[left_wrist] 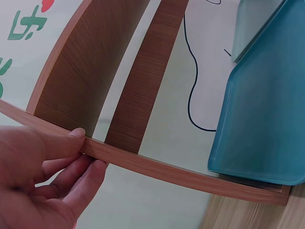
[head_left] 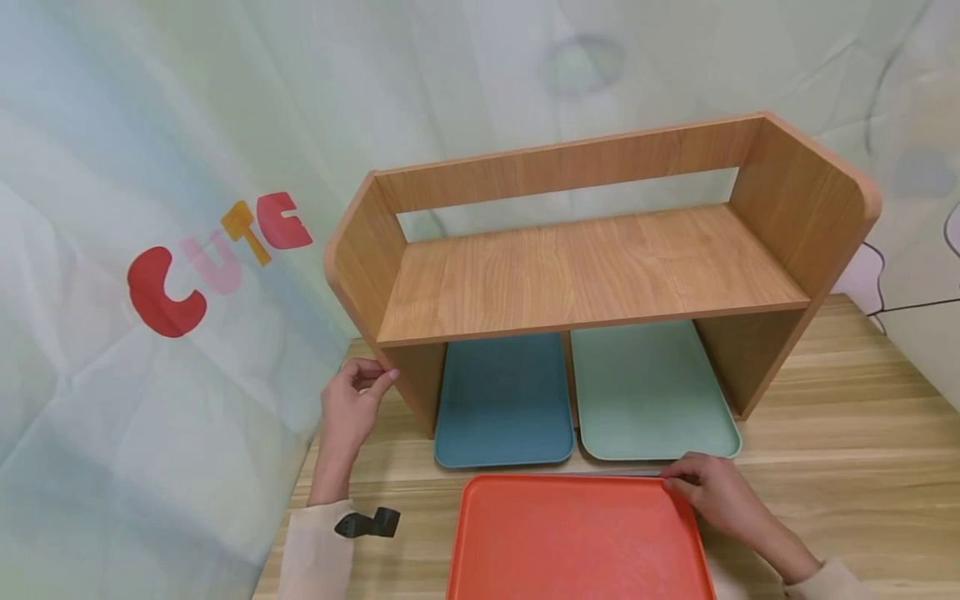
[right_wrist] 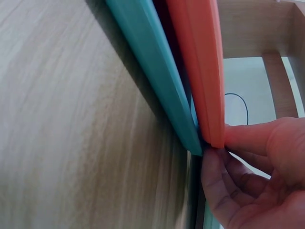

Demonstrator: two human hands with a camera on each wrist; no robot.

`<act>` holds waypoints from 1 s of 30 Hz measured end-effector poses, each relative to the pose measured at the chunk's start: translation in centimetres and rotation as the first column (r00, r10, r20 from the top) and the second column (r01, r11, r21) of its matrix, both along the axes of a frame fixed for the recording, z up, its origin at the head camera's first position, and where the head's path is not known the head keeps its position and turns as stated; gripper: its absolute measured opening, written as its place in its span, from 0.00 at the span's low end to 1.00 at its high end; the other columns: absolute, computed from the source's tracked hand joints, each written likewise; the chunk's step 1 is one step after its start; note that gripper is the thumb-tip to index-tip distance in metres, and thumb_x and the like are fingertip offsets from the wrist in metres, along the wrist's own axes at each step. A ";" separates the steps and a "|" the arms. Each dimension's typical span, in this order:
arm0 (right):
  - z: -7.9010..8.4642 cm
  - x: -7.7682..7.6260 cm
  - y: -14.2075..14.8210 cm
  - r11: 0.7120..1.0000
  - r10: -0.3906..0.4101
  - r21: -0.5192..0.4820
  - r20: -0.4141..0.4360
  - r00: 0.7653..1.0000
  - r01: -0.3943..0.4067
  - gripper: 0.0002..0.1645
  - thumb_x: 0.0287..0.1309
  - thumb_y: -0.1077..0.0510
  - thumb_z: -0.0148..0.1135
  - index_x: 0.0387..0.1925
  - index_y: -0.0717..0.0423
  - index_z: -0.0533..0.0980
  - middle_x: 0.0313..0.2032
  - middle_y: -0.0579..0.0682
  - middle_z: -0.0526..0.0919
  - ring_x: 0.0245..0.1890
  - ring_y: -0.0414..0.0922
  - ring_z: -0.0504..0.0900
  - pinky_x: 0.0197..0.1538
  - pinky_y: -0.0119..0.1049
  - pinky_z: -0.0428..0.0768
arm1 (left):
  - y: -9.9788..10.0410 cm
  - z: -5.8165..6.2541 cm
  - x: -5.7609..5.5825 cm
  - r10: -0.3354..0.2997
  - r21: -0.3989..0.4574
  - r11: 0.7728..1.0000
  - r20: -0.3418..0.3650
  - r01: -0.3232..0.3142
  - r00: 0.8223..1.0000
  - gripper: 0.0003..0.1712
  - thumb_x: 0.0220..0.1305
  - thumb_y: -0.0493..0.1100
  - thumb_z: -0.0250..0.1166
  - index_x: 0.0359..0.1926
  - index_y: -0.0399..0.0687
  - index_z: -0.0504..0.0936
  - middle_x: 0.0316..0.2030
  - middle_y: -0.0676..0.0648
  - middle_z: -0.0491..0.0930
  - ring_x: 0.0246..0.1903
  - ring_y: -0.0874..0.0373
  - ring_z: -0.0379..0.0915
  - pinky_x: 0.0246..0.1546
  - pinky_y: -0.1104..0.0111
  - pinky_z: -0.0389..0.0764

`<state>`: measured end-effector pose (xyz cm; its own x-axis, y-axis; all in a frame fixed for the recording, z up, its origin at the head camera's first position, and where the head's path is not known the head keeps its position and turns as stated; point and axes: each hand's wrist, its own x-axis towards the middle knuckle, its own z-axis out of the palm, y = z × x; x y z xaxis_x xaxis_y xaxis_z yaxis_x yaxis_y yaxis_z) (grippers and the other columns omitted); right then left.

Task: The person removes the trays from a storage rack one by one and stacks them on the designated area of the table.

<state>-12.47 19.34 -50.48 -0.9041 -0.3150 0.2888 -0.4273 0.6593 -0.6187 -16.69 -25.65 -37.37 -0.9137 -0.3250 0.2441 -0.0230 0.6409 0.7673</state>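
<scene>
My left hand [head_left: 352, 412] pinches the front edge of the left side panel of a wooden desktop shelf [head_left: 592, 271], thumb on one face and fingers on the other in the left wrist view. At its far right corner, an orange tray [head_left: 577, 537] is held between the thumb and fingers of my right hand [head_left: 723, 500]. Below it, the right wrist view shows a teal tray [right_wrist: 155, 71], its corner against my fingers; the orange tray hides most of it from above. Under the shelf board lie a blue tray [head_left: 504, 400] and a pale green tray [head_left: 652, 392], side by side.
The shelf stands on a wood-grain table [head_left: 832, 467]. A printed cloth [head_left: 97, 433] with coloured letters hangs along the left and behind. A narrow divider [head_left: 570, 379] separates the two lower bays. Both trays' front edges stick out past the shelf.
</scene>
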 end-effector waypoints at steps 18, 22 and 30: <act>-0.2 0.1 -0.1 0.999 -0.038 -0.026 -0.078 0.996 0.036 0.09 0.42 0.66 0.73 0.24 0.47 0.84 0.22 0.33 0.78 0.25 0.26 0.69 0.27 0.27 0.69 | 0.0 0.0 -0.1 0.003 -0.006 1.000 -0.007 -0.003 1.000 0.12 0.61 0.42 0.67 0.39 0.37 0.80 0.37 0.40 0.82 0.38 0.53 0.78 0.33 0.78 0.71; -0.3 0.1 0.0 0.999 -0.041 -0.025 -0.074 0.996 0.039 0.09 0.42 0.66 0.73 0.24 0.47 0.84 0.22 0.33 0.78 0.25 0.26 0.69 0.27 0.27 0.69 | 0.0 0.0 -0.2 0.002 -0.008 1.000 -0.010 -0.002 1.000 0.12 0.61 0.42 0.67 0.39 0.37 0.80 0.37 0.40 0.82 0.37 0.53 0.78 0.33 0.78 0.71; -0.4 0.3 0.0 0.998 -0.059 -0.006 -0.043 0.997 0.059 0.08 0.43 0.65 0.72 0.24 0.48 0.84 0.22 0.32 0.78 0.25 0.26 0.69 0.28 0.28 0.70 | 0.0 -0.1 -0.1 0.002 -0.004 1.000 -0.008 -0.002 1.000 0.12 0.61 0.42 0.67 0.39 0.38 0.80 0.37 0.40 0.82 0.37 0.54 0.77 0.32 0.78 0.72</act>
<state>-12.19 19.33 -50.85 -0.9076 -0.2601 0.3295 -0.4143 0.6811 -0.6037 -16.76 -25.64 -37.46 -0.9108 -0.3262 0.2530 -0.0182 0.6440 0.7648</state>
